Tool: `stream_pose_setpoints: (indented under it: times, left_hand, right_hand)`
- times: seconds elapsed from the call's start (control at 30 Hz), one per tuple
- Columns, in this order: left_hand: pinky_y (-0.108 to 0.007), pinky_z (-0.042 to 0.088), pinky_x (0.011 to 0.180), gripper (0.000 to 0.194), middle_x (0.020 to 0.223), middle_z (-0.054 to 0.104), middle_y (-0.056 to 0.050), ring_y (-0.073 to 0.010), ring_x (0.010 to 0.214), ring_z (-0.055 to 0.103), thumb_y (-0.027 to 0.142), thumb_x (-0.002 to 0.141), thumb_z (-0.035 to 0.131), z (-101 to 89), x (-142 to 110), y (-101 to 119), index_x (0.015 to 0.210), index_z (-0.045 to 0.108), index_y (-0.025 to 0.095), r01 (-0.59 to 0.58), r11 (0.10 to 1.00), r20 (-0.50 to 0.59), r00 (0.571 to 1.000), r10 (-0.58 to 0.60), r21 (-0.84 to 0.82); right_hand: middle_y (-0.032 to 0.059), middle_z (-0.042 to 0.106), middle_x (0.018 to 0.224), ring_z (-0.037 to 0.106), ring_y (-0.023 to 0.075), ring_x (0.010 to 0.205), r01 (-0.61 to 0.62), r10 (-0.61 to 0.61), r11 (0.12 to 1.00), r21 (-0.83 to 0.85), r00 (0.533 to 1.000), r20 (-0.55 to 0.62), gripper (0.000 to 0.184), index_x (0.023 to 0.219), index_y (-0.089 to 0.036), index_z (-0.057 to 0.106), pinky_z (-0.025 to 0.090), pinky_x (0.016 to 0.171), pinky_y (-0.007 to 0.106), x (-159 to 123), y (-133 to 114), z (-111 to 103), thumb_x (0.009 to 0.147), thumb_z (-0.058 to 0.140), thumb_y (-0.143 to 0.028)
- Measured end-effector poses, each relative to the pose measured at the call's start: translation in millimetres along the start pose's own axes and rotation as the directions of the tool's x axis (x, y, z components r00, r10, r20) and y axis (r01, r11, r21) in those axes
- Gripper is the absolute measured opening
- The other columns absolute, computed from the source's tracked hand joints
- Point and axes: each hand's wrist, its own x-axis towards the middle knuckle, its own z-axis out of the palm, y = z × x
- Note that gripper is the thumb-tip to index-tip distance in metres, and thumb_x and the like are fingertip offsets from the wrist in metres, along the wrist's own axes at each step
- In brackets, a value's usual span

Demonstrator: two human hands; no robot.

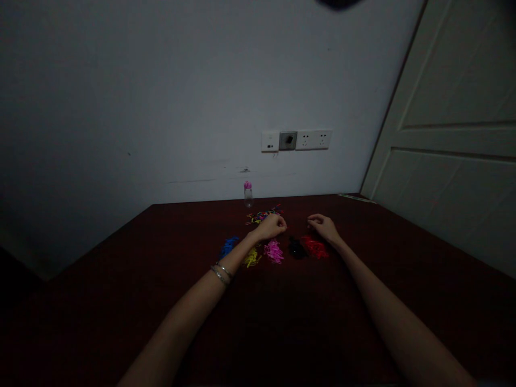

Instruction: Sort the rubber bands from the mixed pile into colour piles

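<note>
My left hand (272, 227) is closed, its thumb and fingertips pinched together, just in front of a mixed heap of small, thin, band-like pieces (258, 217). Anything in that pinch is too small to make out. To its right, my right hand (324, 228) also has its fingertips together, beyond a red pile (315, 247); whatever they hold cannot be seen. Nearer me lie sorted piles: blue (228, 246), yellow (252, 257), pink (273, 251) and black (297, 248). My left forearm passes over the blue and yellow ones and partly hides them.
A clear bottle (249, 200) with a pink top stands at the back of the dark red table (282, 312). Behind it rises a wall with sockets (313, 140) and a switch (287, 140). A pale panelled door (451, 161) is at the right. The light is dim.
</note>
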Motion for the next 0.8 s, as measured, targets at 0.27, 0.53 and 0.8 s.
stream_pose_setpoints:
  times: [0.27, 0.53, 0.8]
  left_hand:
    - [-0.02, 0.043, 0.062, 0.02, 0.076, 0.067, -0.004, -0.0122, 0.065, 0.057, 0.017, 0.068, 0.053, 25.8, 16.1, 51.8, 0.079, 0.07, 0.017, 0.006, 0.994, 0.11, 0.994, -0.019, 0.113]
    - [-0.022, 0.043, 0.068, 0.025, 0.08, 0.067, -0.005, -0.0136, 0.067, 0.057, 0.017, 0.069, 0.05, 38.2, 20.7, 49.1, 0.084, 0.07, 0.017, -0.055, 0.994, 0.176, 0.984, 0.038, 0.092]
    - [-0.021, 0.043, 0.07, 0.028, 0.078, 0.068, -0.005, -0.013, 0.069, 0.057, 0.019, 0.072, 0.046, -4.4, 18.3, -3.4, 0.084, 0.071, 0.012, 0.009, 0.996, -0.022, 1.0, -0.007, 0.083]
  right_hand:
    - [0.0016, 0.063, 0.057, 0.056, 0.0152, 0.052, 0.001, -0.001, 1.0, -0.007, 1.0, -0.013, 0.025, 0.079, -0.017, 0.062, 0.041, 0.052, 0.025, -2.3, -5.0, -1.1, 0.064, 0.056, -0.036]
    - [0.0018, 0.063, 0.057, 0.056, 0.0151, 0.052, -0.01, 0.01, 1.0, 0.004, 1.0, -0.009, 0.024, 0.079, -0.017, 0.061, 0.04, 0.049, 0.024, -4.0, -6.7, -1.9, 0.065, 0.056, -0.036]
    - [0.003, 0.064, 0.057, 0.057, 0.015, 0.052, -0.032, 0.032, 0.999, 0.009, 0.999, 0.008, 0.028, 0.08, -0.015, 0.061, 0.042, 0.049, 0.024, -3.2, -3.8, -1.4, 0.065, 0.056, -0.038]
